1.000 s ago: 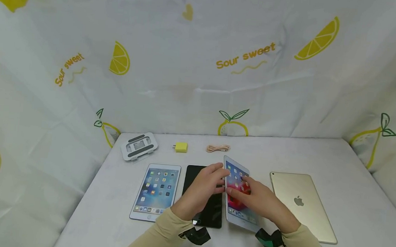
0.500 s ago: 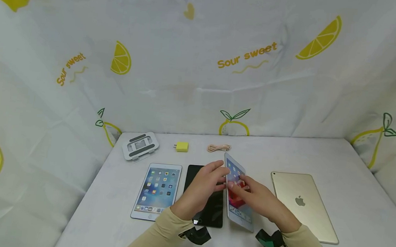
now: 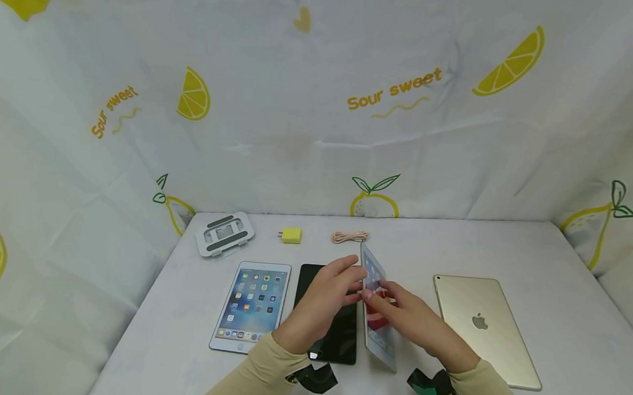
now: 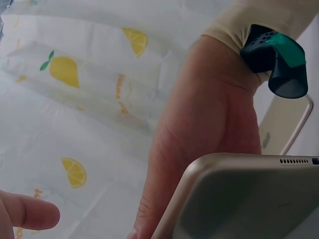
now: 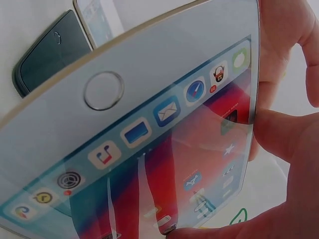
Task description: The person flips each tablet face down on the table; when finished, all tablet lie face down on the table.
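Note:
A white tablet (image 3: pixel 381 346) with a lit home screen leans steeply, one long edge raised, its screen turned toward the right. My right hand (image 3: pixel 418 320) pinches it, the thumb at the raised edge and a fingertip on the glass, as the right wrist view shows. At that same edge, my left hand (image 3: pixel 327 288) touches the tablet with extended fingers; some of them are hidden behind it. The left thumb (image 4: pixel 32 213) stands apart in the left wrist view, which also shows the tablet's gold back (image 4: pixel 239 199). Beneath my left hand lies a black tablet (image 3: pixel 345 327).
Another lit white tablet (image 3: pixel 249 301) lies on the left, a gold tablet (image 3: pixel 492 335) face down on the right. Along the back are a folded white stand (image 3: pixel 225 235), a yellow charger plug (image 3: pixel 291 235) and a coiled pinkish cable (image 3: pixel 349 237). Lemon-printed cloth (image 3: pixel 297 159) rises behind.
The held tablet has tipped up more steeply, its lower right side swinging left and its screen showing narrower. My right hand has shifted slightly with it; my left hand stays almost still.

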Tool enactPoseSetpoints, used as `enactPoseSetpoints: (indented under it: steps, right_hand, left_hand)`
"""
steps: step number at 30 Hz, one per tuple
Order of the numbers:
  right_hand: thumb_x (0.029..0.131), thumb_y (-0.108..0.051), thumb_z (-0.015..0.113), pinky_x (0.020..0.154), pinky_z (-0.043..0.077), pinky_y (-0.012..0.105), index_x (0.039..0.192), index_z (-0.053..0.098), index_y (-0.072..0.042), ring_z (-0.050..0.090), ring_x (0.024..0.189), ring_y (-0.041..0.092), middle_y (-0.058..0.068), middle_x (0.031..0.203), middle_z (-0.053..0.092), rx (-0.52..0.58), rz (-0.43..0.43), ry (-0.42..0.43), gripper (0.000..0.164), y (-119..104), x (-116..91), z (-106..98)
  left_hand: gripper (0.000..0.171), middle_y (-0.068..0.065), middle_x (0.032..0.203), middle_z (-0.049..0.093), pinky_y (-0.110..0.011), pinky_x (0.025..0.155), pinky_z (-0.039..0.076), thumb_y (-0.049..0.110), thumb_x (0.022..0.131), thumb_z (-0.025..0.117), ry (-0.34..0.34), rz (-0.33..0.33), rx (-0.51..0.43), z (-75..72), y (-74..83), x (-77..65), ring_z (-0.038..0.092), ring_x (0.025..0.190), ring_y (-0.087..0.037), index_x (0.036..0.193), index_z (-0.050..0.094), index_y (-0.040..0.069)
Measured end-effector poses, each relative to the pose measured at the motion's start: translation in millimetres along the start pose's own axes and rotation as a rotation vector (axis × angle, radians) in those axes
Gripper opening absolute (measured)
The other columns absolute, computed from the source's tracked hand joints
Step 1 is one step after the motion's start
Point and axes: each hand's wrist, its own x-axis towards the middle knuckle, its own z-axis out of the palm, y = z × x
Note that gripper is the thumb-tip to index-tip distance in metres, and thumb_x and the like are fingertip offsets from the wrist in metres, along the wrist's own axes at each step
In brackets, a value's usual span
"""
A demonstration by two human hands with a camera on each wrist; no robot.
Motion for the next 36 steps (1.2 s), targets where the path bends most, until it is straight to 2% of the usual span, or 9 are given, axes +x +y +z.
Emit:
enactPoseSetpoints:
  steps: [12,18,26,36]
  right_hand:
    - [0.106,-0.061,0.059,0.108,0.058,0.062,0.164,0.036,0.002,0.073,0.123,0.033,0.022,0.144,0.068,0.072,-0.038,-0.024,0.088,-0.3,-0.4,-0.6]
    - [0.107,-0.056,0.059,0.105,0.061,0.055,0.163,0.038,0.001,0.074,0.121,0.032,0.026,0.15,0.062,0.122,-0.054,-0.025,0.082,-1.1,-1.7,0.4]
    - [0.108,-0.051,0.059,0.103,0.063,0.054,0.163,0.038,0.001,0.077,0.112,0.029,0.028,0.152,0.059,0.162,-0.078,-0.028,0.079,-2.3,-2.5,0.0]
    - [0.109,-0.05,0.059,0.102,0.063,0.051,0.163,0.038,0.001,0.075,0.117,0.029,0.029,0.158,0.054,0.172,-0.1,-0.036,0.078,-2.1,-3.5,0.3]
  left_hand:
    - [0.068,-0.017,0.16,0.053,-0.049,0.116,0.055,0.039,0.107,0.06,-0.011,0.003,-0.015,-0.8,-0.8,2.7,0.06,0.139,-0.037,0.163,0.043,0.004]
    - [0.066,-0.017,0.163,0.052,-0.049,0.118,0.054,0.039,0.108,0.058,-0.013,0.001,-0.011,-0.1,-0.3,1.8,0.059,0.14,-0.038,0.164,0.043,0.006]
    - [0.067,-0.019,0.163,0.052,-0.052,0.119,0.052,0.039,0.109,0.057,-0.028,0.025,0.001,0.8,-0.9,-0.3,0.059,0.142,-0.039,0.165,0.042,0.006]
    - [0.065,-0.02,0.163,0.051,-0.051,0.119,0.053,0.038,0.11,0.056,-0.022,0.027,0.019,1.6,0.7,-2.2,0.059,0.142,-0.039,0.165,0.042,0.007]
